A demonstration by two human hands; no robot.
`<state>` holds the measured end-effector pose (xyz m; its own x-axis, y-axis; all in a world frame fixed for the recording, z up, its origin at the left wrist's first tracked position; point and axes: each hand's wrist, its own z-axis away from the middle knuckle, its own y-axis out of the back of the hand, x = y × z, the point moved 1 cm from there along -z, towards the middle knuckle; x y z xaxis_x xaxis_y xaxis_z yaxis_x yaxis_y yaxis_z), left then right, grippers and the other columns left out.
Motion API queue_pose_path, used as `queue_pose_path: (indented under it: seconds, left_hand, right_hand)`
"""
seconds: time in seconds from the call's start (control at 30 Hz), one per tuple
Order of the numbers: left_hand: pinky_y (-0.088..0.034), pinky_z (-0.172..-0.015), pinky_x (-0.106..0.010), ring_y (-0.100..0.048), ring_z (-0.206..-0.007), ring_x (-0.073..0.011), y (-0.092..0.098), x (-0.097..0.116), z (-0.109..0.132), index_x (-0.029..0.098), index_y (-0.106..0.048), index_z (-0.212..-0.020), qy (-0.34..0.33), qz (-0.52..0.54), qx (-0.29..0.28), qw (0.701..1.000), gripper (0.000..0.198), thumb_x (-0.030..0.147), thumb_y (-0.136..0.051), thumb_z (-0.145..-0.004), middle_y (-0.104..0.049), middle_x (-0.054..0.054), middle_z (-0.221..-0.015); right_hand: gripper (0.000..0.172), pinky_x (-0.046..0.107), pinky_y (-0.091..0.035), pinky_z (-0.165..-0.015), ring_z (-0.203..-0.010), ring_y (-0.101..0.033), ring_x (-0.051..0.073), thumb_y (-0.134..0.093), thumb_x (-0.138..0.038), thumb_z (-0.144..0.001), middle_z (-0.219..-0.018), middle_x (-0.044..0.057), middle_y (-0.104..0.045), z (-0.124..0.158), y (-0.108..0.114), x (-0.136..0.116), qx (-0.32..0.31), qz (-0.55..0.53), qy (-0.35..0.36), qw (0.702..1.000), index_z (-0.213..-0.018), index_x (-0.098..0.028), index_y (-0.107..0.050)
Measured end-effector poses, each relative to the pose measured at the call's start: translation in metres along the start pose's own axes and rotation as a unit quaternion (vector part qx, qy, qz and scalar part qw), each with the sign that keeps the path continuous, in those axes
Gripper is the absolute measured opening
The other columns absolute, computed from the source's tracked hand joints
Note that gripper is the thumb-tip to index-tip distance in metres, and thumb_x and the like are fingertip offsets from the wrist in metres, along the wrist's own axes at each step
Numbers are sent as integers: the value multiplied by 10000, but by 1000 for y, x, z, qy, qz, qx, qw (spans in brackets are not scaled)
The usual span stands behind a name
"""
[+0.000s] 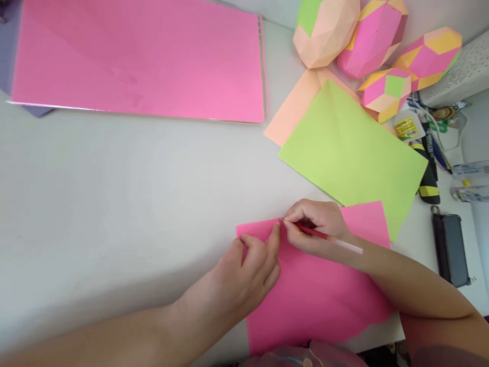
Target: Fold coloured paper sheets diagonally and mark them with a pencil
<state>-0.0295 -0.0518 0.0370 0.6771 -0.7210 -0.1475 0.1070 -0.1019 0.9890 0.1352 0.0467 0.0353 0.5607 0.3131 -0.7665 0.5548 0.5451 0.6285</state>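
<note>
In the head view a sheet of bright pink paper (305, 295) lies at the table's near edge. My right hand (319, 224) is closed round a slim pen (311, 231) with a red lower part and a clear rear end. Its tip meets the sheet close to the far edge. Just left of the tip, my left hand (248, 270) rests on the same sheet, fingers bent and apart, fingertips pressing on the paper. Whether a small thing lies under those fingers is hidden. No line from the pen can be made out.
Beyond my right hand lie a green sheet (355, 148) and a peach sheet (294, 109). Several faceted paper shapes (372, 38) stand behind them. A wrapped pink paper pack (141, 61) is at far left. At right are a cutter (428, 181) and a phone (453, 247).
</note>
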Motion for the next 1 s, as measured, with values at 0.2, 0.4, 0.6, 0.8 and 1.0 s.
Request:
queue_pose_path:
  seconds: [0.2, 0.4, 0.6, 0.8, 1.0]
  left_hand:
    - [-416, -612, -349, -553, -825, -223, 0, 0, -1, 181, -600, -1154, 4, -5, -3, 1000, 305, 233, -513, -866, -492, -116, -1399]
    - [-428, -598, -344, -563, -823, -235, 0, 1, 0, 158, -597, -1148, -1, -6, 1, 1000, 318, 193, -484, -853, -494, -123, -1395]
    - [-445, -604, -349, -562, -839, -239, -1, 2, 1, 176, -597, -1156, 5, 2, 0, 1000, 338, 185, -482, -838, -490, -108, -1403]
    - [-465, -606, -357, -579, -832, -247, -4, 1, 0, 158, -643, -1055, 14, 18, 26, 999, 304, 145, -516, -779, -529, -123, -1364]
    - [-492, -854, -427, -606, -1016, -313, -5, 6, 3, 66, -645, -1086, 76, 54, 132, 987, 335, 79, -480, -795, -635, -151, -1214]
  right_hand:
    - [124, 185, -334, -447, -445, -435, 53, -518, -143, -742, -560, -51, -549, -1, 0, -1, 4, 8, 3, 1000, -633, -193, -486]
    - [131, 183, -338, -452, -451, -443, 53, -511, -144, -745, -564, -51, -554, 0, 0, -1, 7, 12, 8, 1000, -628, -194, -478]
    - [125, 178, -351, -447, -457, -456, 53, -529, -152, -751, -578, -48, -564, 1, -1, 1, 3, -19, -3, 1000, -634, -188, -501]
    - [139, 195, -390, -418, -454, -490, 73, -590, -216, -769, -596, -35, -564, -1, 2, 7, 42, -212, -96, 972, -676, -192, -489]
    - [172, 184, -387, -397, -409, -465, 60, -567, -323, -880, -546, -64, -541, -6, 0, 15, 71, -294, -24, 953, -796, -182, -514]
